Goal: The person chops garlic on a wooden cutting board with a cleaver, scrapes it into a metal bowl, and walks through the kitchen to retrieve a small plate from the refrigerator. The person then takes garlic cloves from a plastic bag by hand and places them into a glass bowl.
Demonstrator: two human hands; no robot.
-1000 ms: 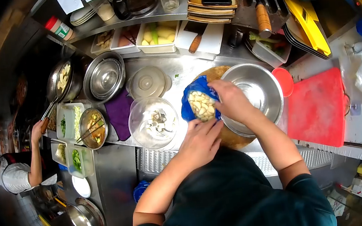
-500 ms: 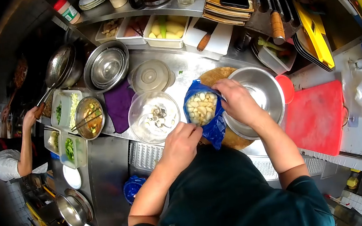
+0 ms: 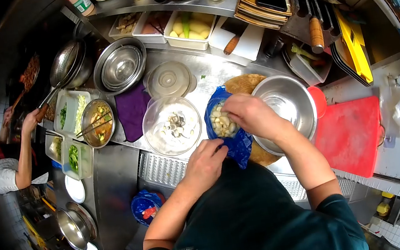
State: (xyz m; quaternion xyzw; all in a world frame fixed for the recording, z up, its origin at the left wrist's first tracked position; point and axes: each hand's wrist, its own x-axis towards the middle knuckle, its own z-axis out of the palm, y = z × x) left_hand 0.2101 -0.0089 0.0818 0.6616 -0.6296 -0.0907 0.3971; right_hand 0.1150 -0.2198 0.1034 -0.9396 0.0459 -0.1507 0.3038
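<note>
A blue plastic bag [image 3: 239,146] of pale peeled garlic cloves [image 3: 222,123] lies open at the centre, partly over a round wooden board [image 3: 245,83]. My right hand [image 3: 254,115] is over the bag's mouth with its fingers bent down at the cloves; the fingertips are partly hidden. My left hand [image 3: 206,163] is closed at the bag's lower left edge, pinching the blue plastic. Left of the bag stands a clear bowl [image 3: 172,125] with pale and dark pieces inside. A large steel bowl [image 3: 285,112] sits right of my right hand, partly on the board.
A red cutting board [image 3: 351,138] and a red lid [image 3: 317,101] are on the right. Nested steel bowls [image 3: 119,66], a purple cloth [image 3: 132,112] and vegetable tubs [image 3: 71,113] stand on the left. There a co-worker's hand [image 3: 31,120] holds a pan handle. Food bins [image 3: 189,29] line the back.
My right hand has moved from the bag's right rim to over the cloves. My left hand has shifted from the rim to the lower left edge. The view has shifted slightly.
</note>
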